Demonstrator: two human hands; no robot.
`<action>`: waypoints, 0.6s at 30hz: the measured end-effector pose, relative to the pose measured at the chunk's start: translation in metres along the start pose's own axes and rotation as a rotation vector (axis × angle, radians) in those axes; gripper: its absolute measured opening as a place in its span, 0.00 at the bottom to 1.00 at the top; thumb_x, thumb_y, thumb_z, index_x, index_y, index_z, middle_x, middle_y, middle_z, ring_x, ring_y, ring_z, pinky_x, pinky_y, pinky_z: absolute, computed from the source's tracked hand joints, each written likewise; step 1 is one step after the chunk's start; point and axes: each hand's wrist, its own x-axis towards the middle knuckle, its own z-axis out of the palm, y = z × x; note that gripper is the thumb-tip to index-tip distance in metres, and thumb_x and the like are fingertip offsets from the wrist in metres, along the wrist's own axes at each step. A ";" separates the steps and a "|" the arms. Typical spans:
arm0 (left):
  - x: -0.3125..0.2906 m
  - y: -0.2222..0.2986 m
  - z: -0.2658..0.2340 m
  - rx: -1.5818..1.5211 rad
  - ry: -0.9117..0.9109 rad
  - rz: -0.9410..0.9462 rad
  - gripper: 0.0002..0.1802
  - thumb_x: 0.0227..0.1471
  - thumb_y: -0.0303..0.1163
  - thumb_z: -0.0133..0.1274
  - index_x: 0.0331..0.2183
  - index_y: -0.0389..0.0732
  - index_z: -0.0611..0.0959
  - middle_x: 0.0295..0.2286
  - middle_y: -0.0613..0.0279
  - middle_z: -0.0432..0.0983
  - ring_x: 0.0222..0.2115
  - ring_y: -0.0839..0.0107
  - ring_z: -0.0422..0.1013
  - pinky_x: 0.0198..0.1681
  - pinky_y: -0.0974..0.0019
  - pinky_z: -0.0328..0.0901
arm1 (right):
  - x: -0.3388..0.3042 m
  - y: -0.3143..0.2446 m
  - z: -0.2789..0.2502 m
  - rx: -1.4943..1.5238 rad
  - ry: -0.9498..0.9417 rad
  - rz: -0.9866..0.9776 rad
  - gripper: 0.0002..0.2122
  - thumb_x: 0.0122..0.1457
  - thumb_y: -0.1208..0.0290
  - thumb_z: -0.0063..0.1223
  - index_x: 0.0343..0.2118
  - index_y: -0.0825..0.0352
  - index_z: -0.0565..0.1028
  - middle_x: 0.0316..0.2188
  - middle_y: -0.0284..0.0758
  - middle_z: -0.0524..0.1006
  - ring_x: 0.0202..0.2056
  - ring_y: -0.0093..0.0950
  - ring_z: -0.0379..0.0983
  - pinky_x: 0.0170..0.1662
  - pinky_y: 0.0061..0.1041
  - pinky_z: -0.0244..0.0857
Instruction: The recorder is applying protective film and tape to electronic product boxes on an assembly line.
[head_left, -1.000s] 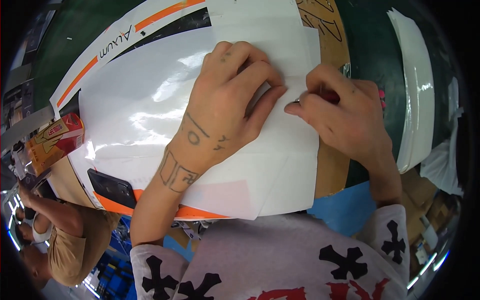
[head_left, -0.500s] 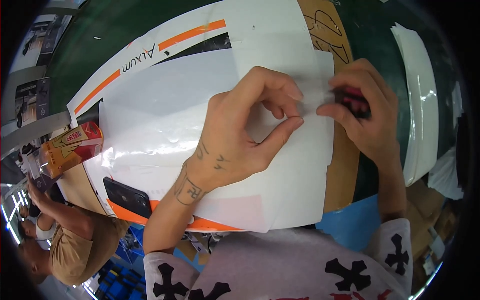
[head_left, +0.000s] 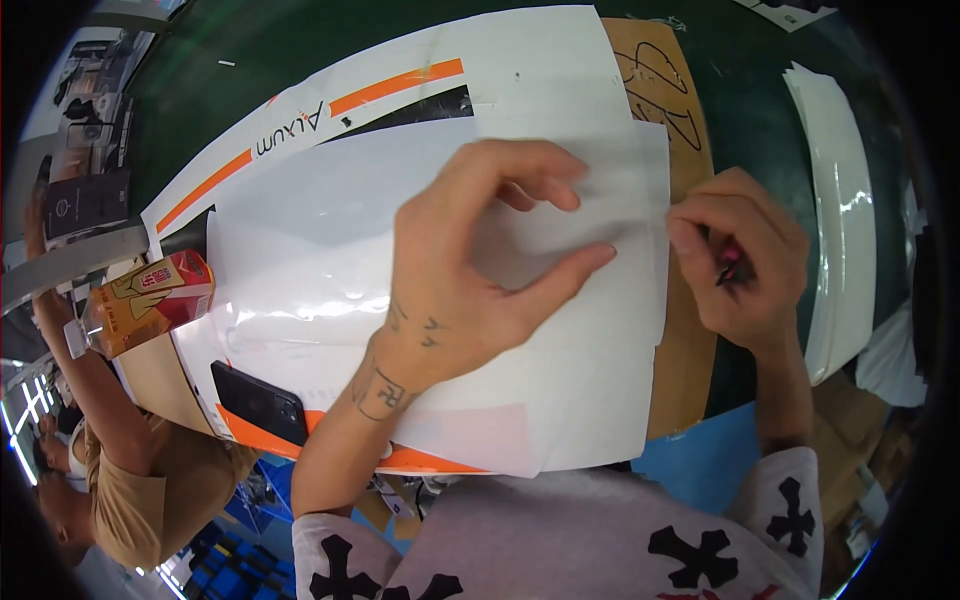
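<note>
"Dark green tabletop (head_left: pixel 750 100) all round, and a person in a tan shirt (head_left: pixel 190 500) at the left edge. What's spread out on top?"

"White sheets (head_left: pixel 590 390), layered over brown cardboard (head_left: pixel 685 385) that shows along their right side."

"And the hands?"

"The left hand (head_left: pixel 450 265) is over the sheets, thumb and fingers parted with a wide gap. The right hand (head_left: pixel 765 265) is just beside the sheets' right edge, its fingers curled in."

"Around what?"

"A small pink-and-black object (head_left: pixel 731 262). Those fingers cover most of it, so I can't say what kind of thing it is."

"Near the left forearm (head_left: pixel 345 455)?"

"A black phone (head_left: pixel 258 402), just beside it. Farther left lies a bottle (head_left: pixel 150 303) with an orange-and-red label."
</note>
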 end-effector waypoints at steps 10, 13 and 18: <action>-0.008 0.007 0.001 -0.033 -0.040 -0.047 0.28 0.42 0.12 0.67 0.48 0.34 0.78 0.37 0.57 0.82 0.35 0.69 0.79 0.49 0.66 0.72 | 0.002 -0.006 0.007 -0.006 -0.037 0.029 0.11 0.51 0.82 0.62 0.39 0.67 0.82 0.28 0.31 0.78 0.22 0.22 0.63 0.26 0.20 0.56; -0.007 0.005 -0.004 0.016 -0.025 -0.010 0.28 0.43 0.13 0.67 0.48 0.34 0.78 0.39 0.56 0.82 0.37 0.69 0.80 0.50 0.65 0.72 | 0.003 -0.004 0.005 0.004 -0.029 0.083 0.12 0.52 0.82 0.62 0.41 0.67 0.82 0.29 0.31 0.79 0.23 0.22 0.64 0.27 0.20 0.57; -0.004 -0.002 -0.004 0.181 0.015 0.115 0.30 0.46 0.17 0.65 0.52 0.35 0.77 0.44 0.54 0.81 0.44 0.64 0.79 0.54 0.61 0.70 | 0.004 0.005 0.003 -0.005 0.005 0.108 0.15 0.54 0.81 0.62 0.46 0.68 0.80 0.30 0.32 0.79 0.24 0.23 0.68 0.28 0.20 0.61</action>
